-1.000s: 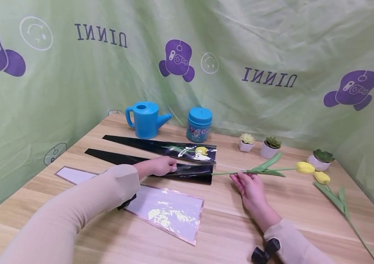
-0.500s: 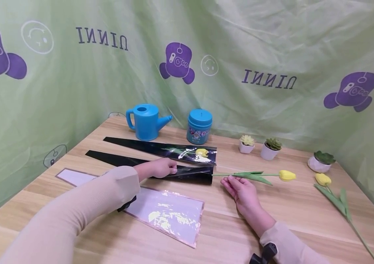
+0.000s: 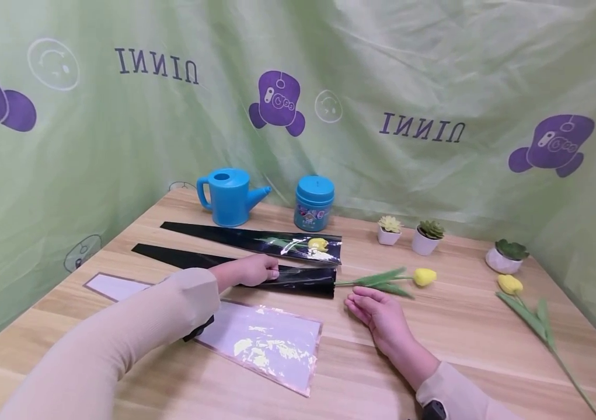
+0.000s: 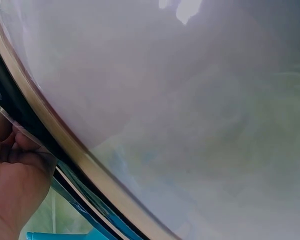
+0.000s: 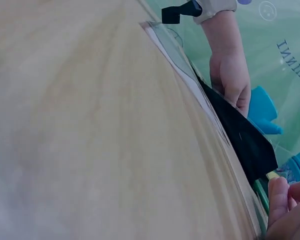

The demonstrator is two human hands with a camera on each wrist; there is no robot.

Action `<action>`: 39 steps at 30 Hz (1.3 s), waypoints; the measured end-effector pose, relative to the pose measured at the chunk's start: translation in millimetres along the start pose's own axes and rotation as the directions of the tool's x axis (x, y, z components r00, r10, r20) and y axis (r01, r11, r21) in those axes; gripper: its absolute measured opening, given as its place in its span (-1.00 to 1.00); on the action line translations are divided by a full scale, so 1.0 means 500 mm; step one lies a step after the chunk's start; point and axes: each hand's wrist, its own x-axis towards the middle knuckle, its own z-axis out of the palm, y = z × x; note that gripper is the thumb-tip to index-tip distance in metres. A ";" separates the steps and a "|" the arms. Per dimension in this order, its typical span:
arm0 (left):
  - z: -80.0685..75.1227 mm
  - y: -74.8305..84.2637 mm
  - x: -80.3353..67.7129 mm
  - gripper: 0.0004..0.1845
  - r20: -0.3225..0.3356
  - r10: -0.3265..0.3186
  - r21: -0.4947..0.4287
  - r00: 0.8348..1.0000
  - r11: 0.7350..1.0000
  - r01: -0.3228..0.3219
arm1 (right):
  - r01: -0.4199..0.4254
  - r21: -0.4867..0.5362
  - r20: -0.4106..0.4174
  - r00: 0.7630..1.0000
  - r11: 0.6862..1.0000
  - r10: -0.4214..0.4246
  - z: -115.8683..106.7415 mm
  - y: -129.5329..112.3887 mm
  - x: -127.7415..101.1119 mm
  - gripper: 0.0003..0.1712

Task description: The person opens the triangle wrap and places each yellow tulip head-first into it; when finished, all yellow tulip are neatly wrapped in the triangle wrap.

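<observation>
My left hand (image 3: 253, 270) grips the upper edge of a long black tapered flower sleeve (image 3: 310, 281) with a clear front; in the left wrist view its fingers (image 4: 25, 142) are curled at the film. A yellow artificial tulip (image 3: 425, 277) lies with its stem end in the sleeve's wide mouth, leaves and bloom outside to the right. At that mouth, the fingertips of my right hand (image 3: 379, 318) pinch at the stem near the leaves. In the right wrist view, the right hand (image 5: 292, 207) is beside the green stem (image 5: 260, 194). How deep the stem reaches is hidden.
Behind lies another black sleeve (image 3: 245, 238) with a yellow tulip inside. A pale pink-edged sleeve (image 3: 263, 335) lies in front. At the right is a loose tulip (image 3: 539, 326). A blue watering can (image 3: 229, 198), a blue canister (image 3: 314, 204) and small potted succulents (image 3: 426, 238) line the back.
The tulip has moved left, its leaves now close to the sleeve's mouth. My right hand has shifted left along with it. My left hand stays in place on the sleeve.
</observation>
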 end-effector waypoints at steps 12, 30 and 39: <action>0.002 -0.001 -0.002 -0.78 -0.023 0.019 0.005 1.000 1.000 -0.019 | 0.027 -0.122 0.087 0.996 0.992 -0.017 -0.021 -0.033 -0.003 -0.79; 0.007 -0.001 0.000 -0.78 -0.034 0.049 0.031 0.998 0.998 -0.048 | 0.375 -0.646 0.324 0.923 0.665 -0.206 -0.096 -0.098 0.076 -0.54; 0.005 -0.005 0.001 -0.78 -0.029 0.038 0.029 0.999 0.999 -0.037 | 0.493 -0.759 0.448 0.869 0.426 -0.209 -0.156 -0.119 0.119 -0.48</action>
